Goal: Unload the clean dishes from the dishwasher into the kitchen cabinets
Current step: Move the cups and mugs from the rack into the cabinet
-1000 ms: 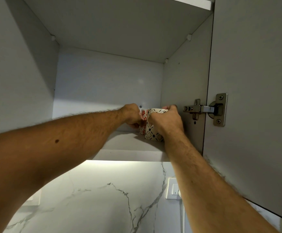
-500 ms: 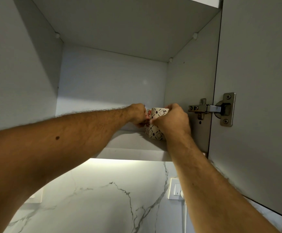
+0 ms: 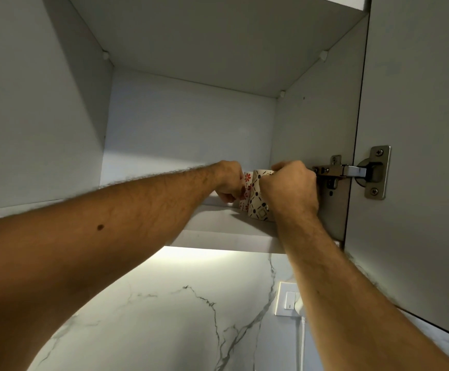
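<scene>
At mid-frame the left hand (image 3: 227,180) curls its fingers round a white ceramic cup with red flowers (image 3: 246,190). Touching it on the right, a cream cup with dark diamond print (image 3: 258,198) stands upright on the white cabinet shelf (image 3: 218,223), gripped by the right hand (image 3: 290,187), which covers its right side.

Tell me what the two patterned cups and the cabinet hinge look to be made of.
Dark-patterned white cup, gripped by the right hand, and red-flowered white cup, at the left hand: probably glazed ceramic, smooth with printed motifs. Silvery cabinet hinge: metal, judging by its brushed sheen and screws.
</scene>
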